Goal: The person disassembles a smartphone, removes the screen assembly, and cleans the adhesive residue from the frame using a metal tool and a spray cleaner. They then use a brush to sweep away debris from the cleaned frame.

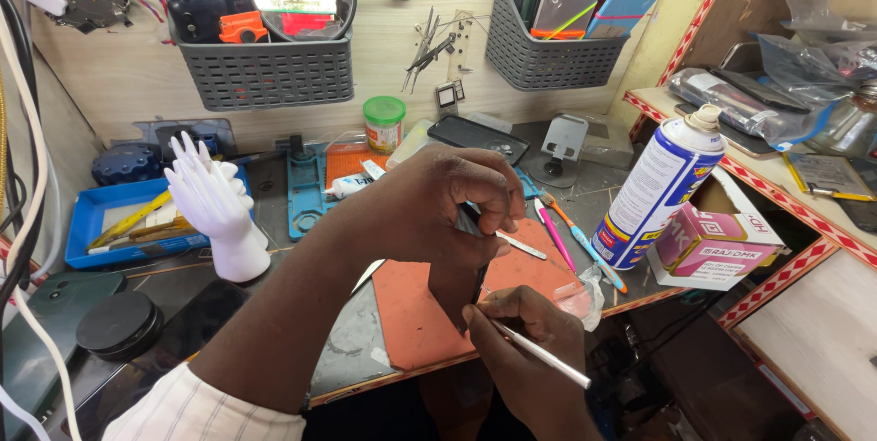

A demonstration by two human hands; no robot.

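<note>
Two bare hands, close together just above the near edge of the orange mat. Grips a dark phone with the left hand, fingers curled tight over its top, standing it on edge over the mat, apparently so that the thin side faces the tool. Pinches a slim white tool in the right hand, fingers closed round it like a pen, tip touching the phone's lower edge; seems braced low for a steady, fine touch.

Leaves spare tools within easy reach: a toothbrush and a pink stick lying at the mat's right edge, a metal strip resting on the mat itself. Stands a tall spray can upright to the right of the mat, beside an open pink box. Parks a white hand model upright to the left of the mat, with a blue tray of small tools beyond it. Hangs two grey baskets on the wall behind the mat, stuffed with phones, and tweezers between them, probably to spare the bench.
</note>
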